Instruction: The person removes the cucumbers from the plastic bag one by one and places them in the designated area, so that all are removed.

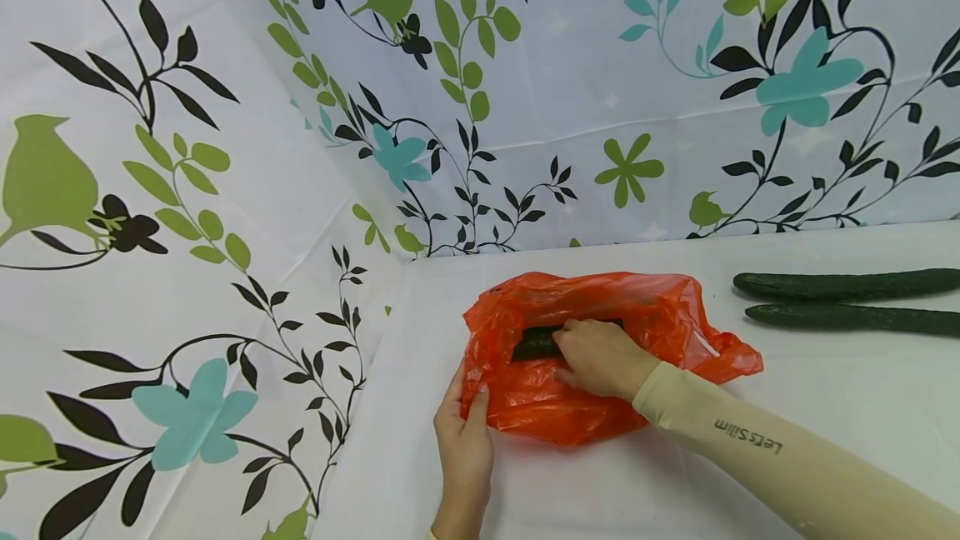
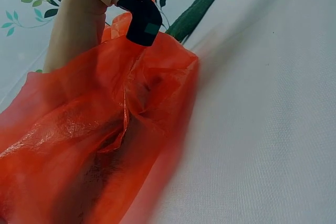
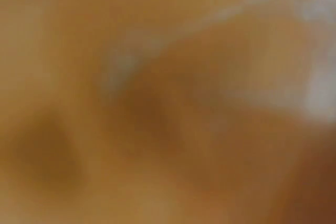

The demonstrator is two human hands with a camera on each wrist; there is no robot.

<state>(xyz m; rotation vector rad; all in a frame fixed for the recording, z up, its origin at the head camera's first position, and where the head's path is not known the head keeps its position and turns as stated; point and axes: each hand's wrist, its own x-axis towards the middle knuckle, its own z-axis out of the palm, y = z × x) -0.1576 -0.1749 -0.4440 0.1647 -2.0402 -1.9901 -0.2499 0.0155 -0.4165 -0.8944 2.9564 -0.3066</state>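
Right in front of me, a dark green, rough-skinned cucumber (image 1: 534, 344) lies inside a crinkled, translucent orange-red plastic bag (image 1: 540, 408), one end showing in the bag's wide mouth. The person's right hand (image 1: 603, 358) reaches in over it, fingers bent round the cucumber with the thumb on the near side, though the tips are hidden. At the bag's left edge, the left hand (image 1: 465, 440) pinches the thin plastic, thumb in front, fingers behind. A close-fitting beige sleeve (image 1: 787, 448), printed with dark lettering, covers the right arm, and the left wrist view shows a black angular device (image 2: 140, 19) by its cuff; the right wrist view is too blurred to read. Beyond the bag, on the right, two more long dark green cucumbers (image 1: 847, 284) lie side by side on the white-covered counter (image 1: 862, 398). Behind and to the left hangs white fabric (image 1: 555, 98) patterned with green birds, turquoise flowers and black leafy stems.
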